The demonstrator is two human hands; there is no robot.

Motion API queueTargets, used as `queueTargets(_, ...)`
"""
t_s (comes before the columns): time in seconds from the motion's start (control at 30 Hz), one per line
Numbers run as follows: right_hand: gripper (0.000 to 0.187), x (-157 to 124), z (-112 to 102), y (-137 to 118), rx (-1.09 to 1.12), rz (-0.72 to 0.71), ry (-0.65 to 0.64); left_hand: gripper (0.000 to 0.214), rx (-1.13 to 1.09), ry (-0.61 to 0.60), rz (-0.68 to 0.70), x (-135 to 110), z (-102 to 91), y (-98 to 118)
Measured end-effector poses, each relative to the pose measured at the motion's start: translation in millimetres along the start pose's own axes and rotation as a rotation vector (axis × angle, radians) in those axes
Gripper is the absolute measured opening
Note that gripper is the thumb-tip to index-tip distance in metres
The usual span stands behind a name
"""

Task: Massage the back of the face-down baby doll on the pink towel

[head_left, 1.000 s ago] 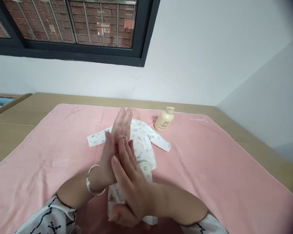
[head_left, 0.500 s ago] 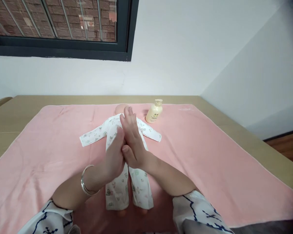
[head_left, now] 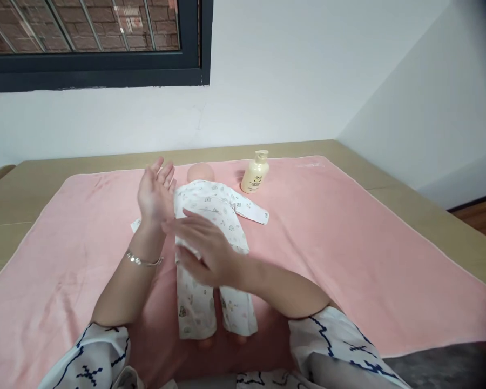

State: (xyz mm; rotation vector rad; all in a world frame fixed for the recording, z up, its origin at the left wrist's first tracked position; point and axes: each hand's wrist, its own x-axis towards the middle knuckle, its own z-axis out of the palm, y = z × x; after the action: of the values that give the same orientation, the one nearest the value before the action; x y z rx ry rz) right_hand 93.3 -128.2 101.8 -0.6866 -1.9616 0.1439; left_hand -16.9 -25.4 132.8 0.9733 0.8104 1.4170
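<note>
My left hand (head_left: 155,195) is raised with its palm showing and its fingers loosely extended, holding nothing. A silver bracelet (head_left: 142,260) circles that wrist. Across the middle reaches my right hand (head_left: 210,249), fingers stretched out and a little blurred, its fingertips at the base of the left palm; contact is hard to make out. Beneath both hands a baby doll (head_left: 201,173) lies on a pink blanket (head_left: 340,259), dressed in a white printed long-sleeved suit (head_left: 210,197). My hands and forearms hide part of the suit, including most of the left-side sleeve.
A cream pump bottle (head_left: 255,174) stands on the blanket to the right of the doll's head. The blanket covers much of a wooden surface (head_left: 44,181), which meets a white wall (head_left: 275,70). A dark-framed window (head_left: 105,73) is at the upper left.
My palms were pressed together over the doll; now they are apart. The left hand has moved left and turned its palm up, while the right has swung leftward and flattened toward the left wrist.
</note>
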Motion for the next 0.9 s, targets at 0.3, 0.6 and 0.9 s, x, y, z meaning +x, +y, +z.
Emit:
queueTargets(0.3, 0.038, -3.4, 3.3, 129.2, -0.368, 0.452, -0.307, 0.052, 0.411, 0.030, 0.194, 25.4, -11.5, -120.7)
queueTargets(0.6, 0.055, -10.7, 6.2, 139.2, -0.567, 0.644, -0.403, 0.046, 0.467, 0.097, 0.246, 22.0, -18.0, -126.2)
queueTargets(0.9, 0.049, -7.1, 7.0, 128.8, -0.585, 0.544, -0.456, 0.042, 0.529, 0.113, 0.248, 19.7, -18.9, -128.8)
